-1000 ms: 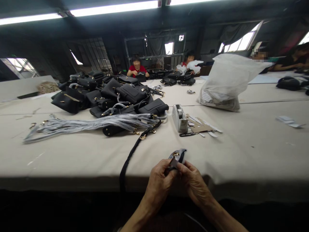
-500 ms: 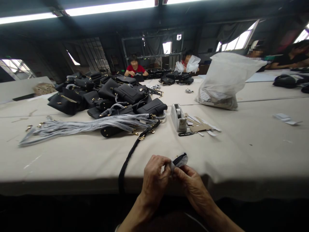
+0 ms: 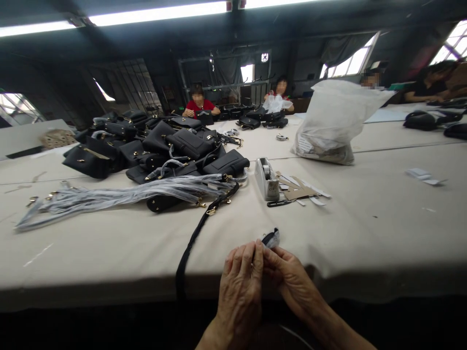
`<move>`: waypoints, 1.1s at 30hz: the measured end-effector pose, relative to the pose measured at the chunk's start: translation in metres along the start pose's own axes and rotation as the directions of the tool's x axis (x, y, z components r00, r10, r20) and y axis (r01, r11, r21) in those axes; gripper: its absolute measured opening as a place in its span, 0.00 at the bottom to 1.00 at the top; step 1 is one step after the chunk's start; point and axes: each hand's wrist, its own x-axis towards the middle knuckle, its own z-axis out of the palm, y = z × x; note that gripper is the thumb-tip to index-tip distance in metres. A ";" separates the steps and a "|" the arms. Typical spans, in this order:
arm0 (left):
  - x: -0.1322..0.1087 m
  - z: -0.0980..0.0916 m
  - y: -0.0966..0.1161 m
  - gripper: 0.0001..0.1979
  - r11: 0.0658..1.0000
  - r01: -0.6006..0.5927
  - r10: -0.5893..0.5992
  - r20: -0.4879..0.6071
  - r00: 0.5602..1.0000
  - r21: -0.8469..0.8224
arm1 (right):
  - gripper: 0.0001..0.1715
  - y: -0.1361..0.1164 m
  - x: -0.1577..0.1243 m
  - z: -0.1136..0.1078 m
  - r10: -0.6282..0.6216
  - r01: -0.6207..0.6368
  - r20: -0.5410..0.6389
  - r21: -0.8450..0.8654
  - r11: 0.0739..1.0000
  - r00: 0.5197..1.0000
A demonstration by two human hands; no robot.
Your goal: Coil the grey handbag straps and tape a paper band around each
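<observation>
At the table's near edge, my left hand and my right hand meet with fingertips pinched together. Between them is a small black strap piece, partly covered by translucent plastic wrap; its lower part is hidden by my fingers. A long black strap with gold clasps lies left of my hands and hangs over the edge. Beyond it, straps wrapped in translucent plastic are laid in a bundle before a heap of black handbags.
Ahead of my hands stand a tape dispenser, a black cutter and scraps of card. A white plastic sack stands further back. Folded white paper lies right. Several co-workers sit across the table, one in a red shirt.
My left hand has turned so its back faces up, and its fingers are now straighter and closer to my right fingertips. The strap piece shows less. The whole view has shifted slightly.
</observation>
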 end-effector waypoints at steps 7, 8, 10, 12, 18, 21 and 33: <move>0.027 -0.025 -0.015 0.15 0.488 0.641 -0.443 0.465 0.767 -0.593 | 0.18 -0.006 0.001 0.004 -0.009 0.004 -0.036 -0.125 0.992 0.999; 0.030 -0.026 -0.016 0.14 0.398 0.668 -0.452 0.499 0.739 -0.629 | 0.19 -0.008 0.002 0.006 -0.017 0.009 -0.048 -0.166 0.986 0.999; 0.034 -0.024 -0.017 0.15 0.259 0.670 -0.483 0.508 0.714 -0.696 | 0.20 -0.009 0.005 0.008 -0.036 0.020 -0.061 -0.246 0.969 0.997; 0.034 -0.017 -0.018 0.16 0.120 0.655 -0.552 0.498 0.668 -0.746 | 0.20 -0.010 0.009 0.011 -0.065 0.051 -0.030 -0.340 0.939 0.997; 0.030 0.002 -0.036 0.23 -0.129 0.630 -0.689 0.526 0.498 -0.766 | 0.25 -0.049 0.037 0.005 -0.250 0.254 0.129 -0.782 0.570 0.960; 0.032 0.002 -0.048 0.25 -0.176 0.602 -0.753 0.500 0.428 -0.779 | 0.21 -0.095 0.073 -0.011 -0.520 0.295 0.027 -0.848 0.440 0.854; 0.029 0.008 -0.061 0.30 -0.201 0.584 -0.763 0.500 0.411 -0.786 | 0.22 -0.142 0.196 -0.055 -0.508 0.207 -0.194 -0.749 0.629 0.839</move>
